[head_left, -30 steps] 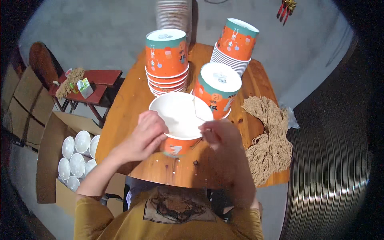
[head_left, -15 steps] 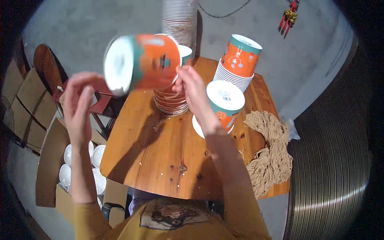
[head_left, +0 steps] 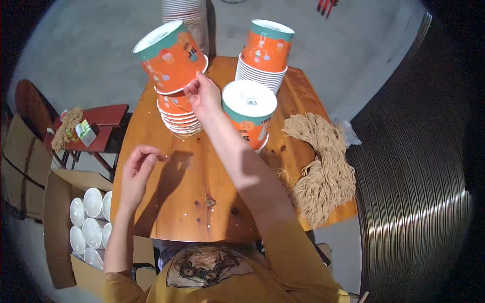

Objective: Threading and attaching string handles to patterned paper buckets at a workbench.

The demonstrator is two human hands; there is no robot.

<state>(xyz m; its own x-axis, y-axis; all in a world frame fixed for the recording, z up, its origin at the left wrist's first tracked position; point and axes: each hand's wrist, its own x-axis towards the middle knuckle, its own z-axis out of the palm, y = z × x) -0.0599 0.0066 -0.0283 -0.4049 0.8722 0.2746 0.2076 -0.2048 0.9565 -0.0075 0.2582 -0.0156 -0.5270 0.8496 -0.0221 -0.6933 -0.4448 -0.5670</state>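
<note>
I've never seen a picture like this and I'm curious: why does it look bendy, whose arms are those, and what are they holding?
There's no machine here, just a person in a mustard-yellow top working barehanded. The camera is worn on their head and looks down; its very wide lens bends straight edges. The right hand grips the rim of a tilted, upside-down orange-and-teal paper-looking tub, above a stack of similar orange tubs with white rims. The left hand is over the brown wooden table; I can't tell whether it pinches anything. Also on the table are a second stack of white-rimmed orange tubs, a nearer upside-down orange-and-teal round tub, and a loose bundle of tan strings.
</note>
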